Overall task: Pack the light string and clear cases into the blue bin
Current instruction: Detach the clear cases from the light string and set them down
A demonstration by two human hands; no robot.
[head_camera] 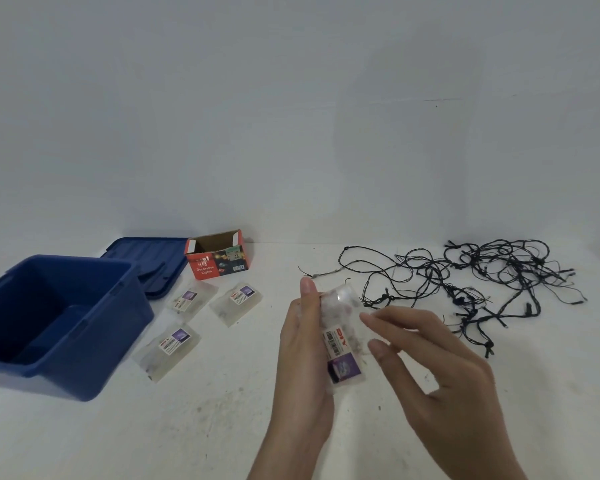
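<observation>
My left hand point(303, 348) holds a clear case point(342, 336) with a barcode label above the table's middle. My right hand point(426, 372) pinches that same case from the right with thumb and fingers. Three more clear cases lie flat on the table: one point(192, 299), one point(238, 303) and one point(168, 348). The open blue bin point(84, 327) stands at the left with nothing visible inside. The dark light string point(482, 282) sprawls tangled over the right side of the table.
The blue lid point(153, 261) lies behind the bin. A red cardboard box point(219, 259) of decorative lights stands open beside it. A plain wall rises behind the white table point(222, 427).
</observation>
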